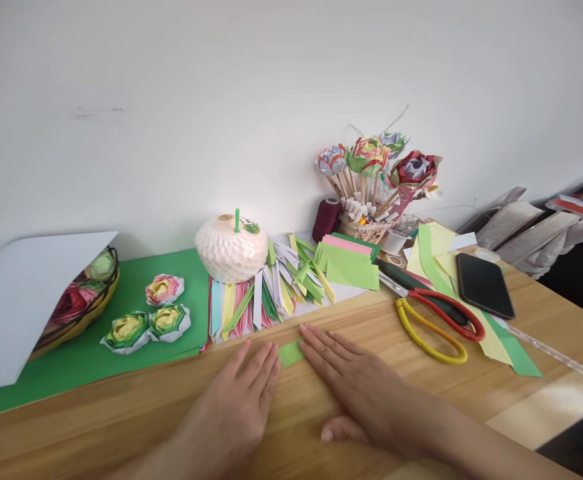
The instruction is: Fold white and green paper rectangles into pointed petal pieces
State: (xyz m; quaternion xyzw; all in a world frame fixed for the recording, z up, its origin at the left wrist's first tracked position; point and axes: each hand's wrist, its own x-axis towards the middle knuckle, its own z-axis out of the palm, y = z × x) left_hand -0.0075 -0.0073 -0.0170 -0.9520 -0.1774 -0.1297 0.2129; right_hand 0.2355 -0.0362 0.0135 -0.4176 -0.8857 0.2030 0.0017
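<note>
A small light green paper piece (291,354) lies on the wooden table between my two hands. My right hand (351,377) rests flat with fingers stretched out, its fingertips over the paper's right end. My left hand (239,400) lies palm down at the paper's left end, fingers extended; whether its fingertips press on the paper is hard to see. Just beyond the hands is a pile of folded paper strips (271,287) in green, yellow, pink and white. Cut green paper rectangles (351,270) are stacked to the right of that pile.
Scissors (434,320) with red and yellow handles lie at the right, near a phone (484,285) and paper offcuts. A white round container (231,250) and paper flowers in a basket (366,230) stand by the wall. Several paper lotuses (164,290) sit on green sheets at left.
</note>
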